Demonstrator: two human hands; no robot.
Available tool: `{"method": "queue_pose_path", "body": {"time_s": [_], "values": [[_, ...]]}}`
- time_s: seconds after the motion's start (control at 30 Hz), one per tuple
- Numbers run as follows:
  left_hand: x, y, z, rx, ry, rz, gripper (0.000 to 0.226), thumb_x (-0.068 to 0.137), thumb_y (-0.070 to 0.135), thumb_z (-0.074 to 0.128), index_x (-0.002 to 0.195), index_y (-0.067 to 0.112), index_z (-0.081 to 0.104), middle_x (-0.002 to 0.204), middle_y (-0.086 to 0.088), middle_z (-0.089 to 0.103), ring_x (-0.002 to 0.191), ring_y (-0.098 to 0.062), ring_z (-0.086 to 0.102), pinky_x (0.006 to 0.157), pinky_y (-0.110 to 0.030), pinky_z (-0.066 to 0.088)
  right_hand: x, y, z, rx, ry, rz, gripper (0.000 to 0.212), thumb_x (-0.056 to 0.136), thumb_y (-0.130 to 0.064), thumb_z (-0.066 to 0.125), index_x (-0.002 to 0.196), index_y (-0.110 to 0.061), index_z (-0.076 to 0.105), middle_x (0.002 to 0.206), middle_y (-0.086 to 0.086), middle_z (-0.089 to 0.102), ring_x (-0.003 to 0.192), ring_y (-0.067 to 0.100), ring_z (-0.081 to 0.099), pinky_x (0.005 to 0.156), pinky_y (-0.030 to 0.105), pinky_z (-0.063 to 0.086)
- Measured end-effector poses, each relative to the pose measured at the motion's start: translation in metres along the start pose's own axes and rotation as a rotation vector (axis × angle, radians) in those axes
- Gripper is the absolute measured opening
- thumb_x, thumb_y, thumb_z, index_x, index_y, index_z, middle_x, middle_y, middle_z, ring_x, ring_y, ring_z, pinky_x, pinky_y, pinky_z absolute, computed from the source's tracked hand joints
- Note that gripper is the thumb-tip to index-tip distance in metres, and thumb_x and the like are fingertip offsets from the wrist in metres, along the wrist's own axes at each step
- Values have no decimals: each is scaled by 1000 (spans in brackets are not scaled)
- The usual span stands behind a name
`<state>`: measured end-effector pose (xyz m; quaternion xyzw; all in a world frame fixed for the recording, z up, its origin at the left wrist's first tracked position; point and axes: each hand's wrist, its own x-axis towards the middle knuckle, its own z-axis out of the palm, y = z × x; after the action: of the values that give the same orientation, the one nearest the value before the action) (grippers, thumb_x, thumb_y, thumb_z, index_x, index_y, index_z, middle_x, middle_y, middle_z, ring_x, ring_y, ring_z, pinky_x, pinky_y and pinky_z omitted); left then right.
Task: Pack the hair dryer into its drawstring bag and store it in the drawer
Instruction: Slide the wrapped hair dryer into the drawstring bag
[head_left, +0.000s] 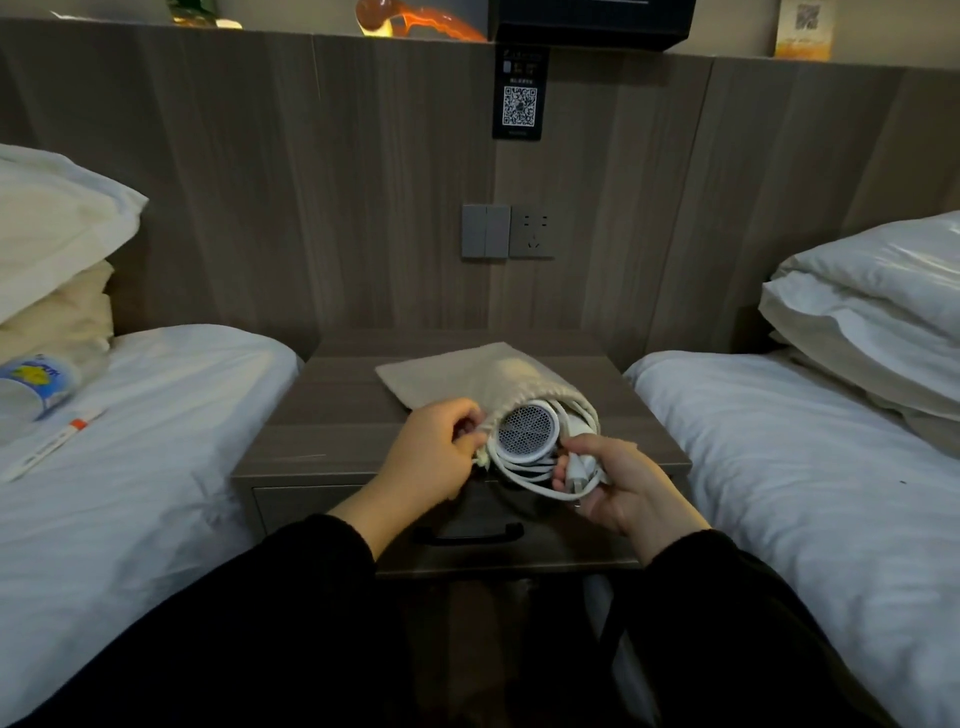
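Fingers (464, 415) of the left hand (434, 457) pinch the bag (467, 376) at its mouth. The right hand (623, 483) curls round the white cord (519, 480) and plug (576, 474). The hair dryer (527, 434) sits half inside the bag at the tabletop's (332, 415) front edge, above the drawer (291, 506). A bed (156, 415) lies close on each side. A wall sign (519, 106) shows a QR code; its text is unreadable.
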<state>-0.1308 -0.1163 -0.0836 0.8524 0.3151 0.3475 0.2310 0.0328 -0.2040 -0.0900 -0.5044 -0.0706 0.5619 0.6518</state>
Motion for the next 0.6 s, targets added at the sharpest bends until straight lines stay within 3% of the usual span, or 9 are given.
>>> {"method": "queue_pose_path", "body": {"time_s": [0.07, 0.13, 0.23, 0.33, 0.43, 0.53, 0.6], "values": [[-9, 5, 2, 95, -131, 147, 4, 84, 6, 59, 83, 10, 59, 83, 0, 55, 83, -17, 50, 75, -29, 40, 1, 1, 2, 22, 15, 6, 23, 93, -7, 47, 71, -1, 53, 35, 6, 51, 29, 13, 51, 39, 22, 50], [-14, 3, 5, 146, -185, 170, 10, 84, 6, 58, 80, 14, 55, 82, 3, 52, 83, -15, 48, 76, -32, 41, 3, 3, 4, 18, 29, -2, 21, 93, -8, 47, 74, -2, 53, 39, 7, 53, 38, 15, 52, 40, 23, 50], [-13, -6, 4, 71, -24, 10, 3, 86, 9, 58, 86, 11, 57, 86, -1, 57, 82, -16, 53, 72, -30, 43, 2, 7, 9, 33, -11, -23, 11, 92, -11, 52, 95, 0, 54, 67, 16, 57, 57, 22, 55, 45, 29, 55], [-8, -16, 3, 5, 99, -150, 4, 88, 12, 57, 86, 15, 56, 86, -1, 58, 78, -14, 54, 60, -15, 37, 0, 4, 6, -45, -138, -11, 31, 92, -20, 52, 117, -2, 51, 92, 25, 62, 78, 34, 64, 61, 38, 59], [-5, -22, 6, -92, 173, -279, 5, 90, 14, 55, 85, 13, 57, 84, -4, 60, 77, -16, 54, 57, -20, 35, -6, 1, 2, -81, -333, 46, 45, 88, -12, 52, 130, 1, 46, 128, 30, 54, 117, 41, 55, 85, 46, 54], [-8, -26, 10, -198, 225, -303, 5, 91, 12, 54, 87, 13, 57, 81, -1, 58, 76, -14, 52, 57, -13, 34, -9, 1, 3, -36, -366, 71, 50, 80, -4, 55, 129, 6, 46, 135, 29, 49, 123, 43, 49, 83, 55, 51], [-14, -29, 15, -214, 228, -287, 6, 90, 9, 54, 87, 14, 57, 80, -1, 58, 75, -13, 52, 56, -12, 33, -8, 0, 8, 70, -323, 50, 43, 86, 1, 50, 129, 6, 46, 133, 29, 51, 121, 43, 50, 84, 60, 50]]}}
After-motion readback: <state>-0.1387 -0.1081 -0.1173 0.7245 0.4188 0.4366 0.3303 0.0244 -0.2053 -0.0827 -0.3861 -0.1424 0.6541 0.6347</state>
